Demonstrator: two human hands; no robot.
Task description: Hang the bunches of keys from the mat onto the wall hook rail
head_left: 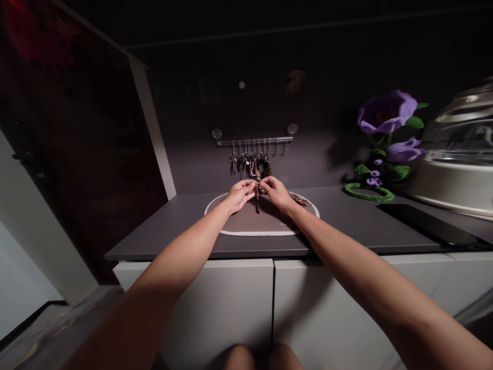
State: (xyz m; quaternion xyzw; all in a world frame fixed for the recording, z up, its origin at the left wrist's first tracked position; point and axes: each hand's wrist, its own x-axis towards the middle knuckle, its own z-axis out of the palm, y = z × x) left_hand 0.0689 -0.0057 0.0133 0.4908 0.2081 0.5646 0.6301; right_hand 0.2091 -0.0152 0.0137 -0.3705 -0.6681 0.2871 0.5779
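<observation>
Both hands meet over an oval brown mat [254, 226] with a white rim on the counter. My left hand [242, 194] pinches a small bunch of keys [258, 204] from the left, and the keys dangle between the hands. From the right, the fingertips of my right hand [274, 192] close on the same bunch near its top. Which ring or key each finger grips is too small to make out. Just behind the hands, several key sets [246, 160] hang from hooks on a clear wall rail [256, 140]. More keys [300, 199] lie on the mat beyond my right wrist.
Purple artificial flowers [388, 114] stand on the right, with a green ring [368, 192] at their base. A large cream-and-clear appliance [458, 174] is at the far right. A flat black object [427, 223] lies before it. White cabinet doors [227, 303] are below the dark counter [162, 226].
</observation>
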